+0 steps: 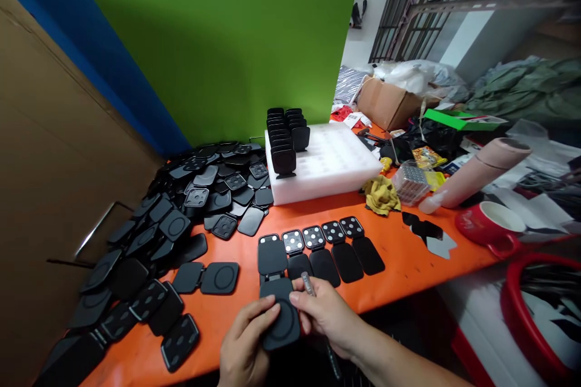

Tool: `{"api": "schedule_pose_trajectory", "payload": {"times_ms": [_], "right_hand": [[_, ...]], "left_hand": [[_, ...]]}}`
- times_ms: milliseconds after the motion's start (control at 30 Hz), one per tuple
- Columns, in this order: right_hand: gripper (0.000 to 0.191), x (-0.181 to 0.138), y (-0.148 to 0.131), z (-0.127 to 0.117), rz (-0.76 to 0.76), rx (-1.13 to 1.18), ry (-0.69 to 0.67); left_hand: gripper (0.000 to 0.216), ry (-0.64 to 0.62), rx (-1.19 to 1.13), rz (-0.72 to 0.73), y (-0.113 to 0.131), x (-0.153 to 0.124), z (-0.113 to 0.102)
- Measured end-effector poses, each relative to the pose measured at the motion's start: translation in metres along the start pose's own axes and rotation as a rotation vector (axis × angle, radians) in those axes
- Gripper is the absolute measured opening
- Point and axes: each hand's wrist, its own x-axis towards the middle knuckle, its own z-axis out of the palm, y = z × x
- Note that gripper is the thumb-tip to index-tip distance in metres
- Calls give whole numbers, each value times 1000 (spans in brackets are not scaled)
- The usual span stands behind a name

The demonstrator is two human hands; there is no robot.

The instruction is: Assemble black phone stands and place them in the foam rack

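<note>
A black folding charging pad (282, 323) with a ring mark is held open near the table's front edge. My left hand (247, 338) is closed on its left side, fingers lying across the face. My right hand (329, 314) grips a slim grey pen-like tool (307, 284) and also pinches the pad's right edge. The pad's upper leaf (272, 254) partly covers another unit beneath. Just beyond, a row of opened black pads (324, 266) lies with dotted upper leaves (313, 237). To the left, another opened pad (219, 278) lies flat.
A large heap of black pads (175, 227) covers the left side. Behind stands a white foam block (327, 187) with upright pads (284, 160) in it. At right are a yellow cloth (382, 195), pink bottle (483, 172), red mug (481, 231) and clear box (411, 182).
</note>
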Motion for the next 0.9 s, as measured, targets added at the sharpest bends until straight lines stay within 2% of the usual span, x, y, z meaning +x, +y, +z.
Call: {"api": "schedule_pose_trajectory", "payload": {"times_ms": [100, 167, 267, 300, 367, 433, 500, 567, 633, 700, 767, 900], "right_hand": [[29, 0, 4, -5, 18, -33, 22], [28, -1, 1, -8, -10, -134, 63], [27, -5, -5, -7, -144, -436, 92], [25, -7, -8, -6, -195, -544, 82], [19, -12, -10, -2, -263, -687, 43], [19, -17, -11, 2, -255, -705, -23], [27, -20, -12, 4, -193, -610, -89], [32, -20, -14, 3, -161, -540, -99], [35, -18, -18, 0, -214, -617, -35], [33, -16, -23, -2, -285, -818, 42], [30, -14, -29, -4, -295, -1003, 75], [29, -12, -35, -5, -284, -1242, 49]], "left_hand": [[39, -44, -163, -64, 5, 1, 0], [39, 4, -296, -311, 9, 9, 2], [47, 48, -486, -812, 15, 23, 13], [56, 23, -535, -904, 17, 26, 17], [69, -28, -665, -968, 21, 29, 25], [64, -68, -891, -1048, 24, 27, 29], [50, -110, -1128, -1220, 27, 24, 28], [42, -155, -1271, -1375, 28, 22, 23], [31, -175, -1313, -1406, 27, 22, 19], [26, -181, -1249, -1360, 26, 23, 16], [33, -211, -1053, -1258, 24, 22, 16], [49, -317, -540, -923, 22, 16, 22]]}}
